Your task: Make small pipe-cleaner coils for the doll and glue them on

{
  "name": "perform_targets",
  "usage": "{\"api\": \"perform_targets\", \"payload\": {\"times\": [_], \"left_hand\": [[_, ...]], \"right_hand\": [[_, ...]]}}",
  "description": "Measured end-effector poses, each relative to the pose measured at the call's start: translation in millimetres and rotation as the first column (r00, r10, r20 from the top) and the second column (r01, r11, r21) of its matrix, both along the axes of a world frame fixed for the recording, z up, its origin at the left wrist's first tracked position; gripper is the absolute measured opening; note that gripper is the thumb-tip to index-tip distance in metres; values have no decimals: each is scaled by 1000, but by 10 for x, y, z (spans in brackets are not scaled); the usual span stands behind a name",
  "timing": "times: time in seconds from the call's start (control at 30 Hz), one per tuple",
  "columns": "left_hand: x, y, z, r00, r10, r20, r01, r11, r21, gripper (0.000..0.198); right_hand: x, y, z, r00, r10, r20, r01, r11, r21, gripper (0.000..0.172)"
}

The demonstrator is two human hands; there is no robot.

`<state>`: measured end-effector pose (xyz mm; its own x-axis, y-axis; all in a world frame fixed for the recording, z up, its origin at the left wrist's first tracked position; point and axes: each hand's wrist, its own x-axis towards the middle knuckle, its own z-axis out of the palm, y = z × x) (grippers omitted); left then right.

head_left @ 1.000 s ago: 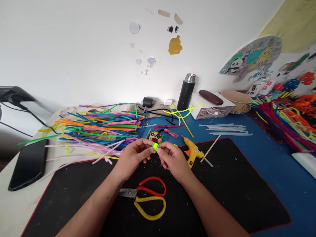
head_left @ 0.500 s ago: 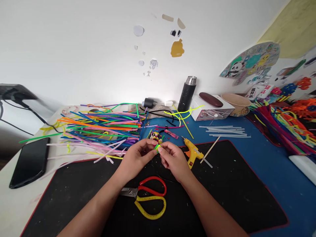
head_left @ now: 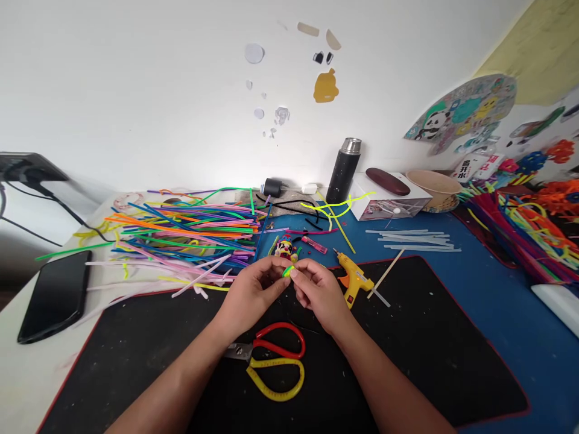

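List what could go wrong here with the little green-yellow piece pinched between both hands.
1. The green-yellow piece is held only at the fingertips of the left hand and right hand. If it slips, it might vanish among the loose pipe cleaners nearby.
2. The glue gun lies right beside the right hand. If it is hot, its nozzle could burn a finger.
3. The scissors lie between the forearms, where a lowered wrist may catch them.
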<state>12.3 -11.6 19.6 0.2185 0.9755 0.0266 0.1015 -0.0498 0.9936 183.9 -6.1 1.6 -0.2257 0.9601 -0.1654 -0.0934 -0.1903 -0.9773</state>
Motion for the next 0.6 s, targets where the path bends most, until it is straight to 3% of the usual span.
{"api": "perform_targets", "payload": {"times": [0.2,0.6], "left_hand": [[-22,22,-46,997,60,49,-58,997,-43,28],[-32,19,-25,997,81,-9,-81,997,3,16]], "right_hand": [[0,11,2,1000,-11,6,11,1000,-1,36],[-10,3,11,1000,-11,9,11,1000,-6,36]]}}
